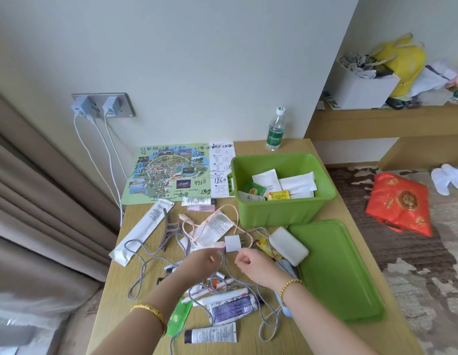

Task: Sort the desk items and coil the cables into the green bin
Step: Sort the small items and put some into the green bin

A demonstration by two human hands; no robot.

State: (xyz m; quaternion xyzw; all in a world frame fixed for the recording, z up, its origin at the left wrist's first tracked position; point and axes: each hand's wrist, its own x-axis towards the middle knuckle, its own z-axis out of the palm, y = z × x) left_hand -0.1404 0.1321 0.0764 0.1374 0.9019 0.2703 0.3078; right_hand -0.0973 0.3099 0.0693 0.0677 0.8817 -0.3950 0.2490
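Clearly, your left hand [206, 260] and right hand [248, 261] were pinched closed on the grey cable [139, 254], which risked dragging the white charger [233, 243] and snagging the hair claw [170, 231].

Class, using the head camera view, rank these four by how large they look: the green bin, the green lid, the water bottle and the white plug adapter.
1. green lid, though it lies nearer the camera
2. green bin, close to the lid, so unsure
3. water bottle
4. white plug adapter

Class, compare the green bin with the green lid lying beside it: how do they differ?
The green bin stands upright, deep and open-topped; the green lid lies flat and shallow on the desk. The bin holds packets and sachets; nothing rests on the lid. The bin sits farther from the person. Both are matching green plastic.
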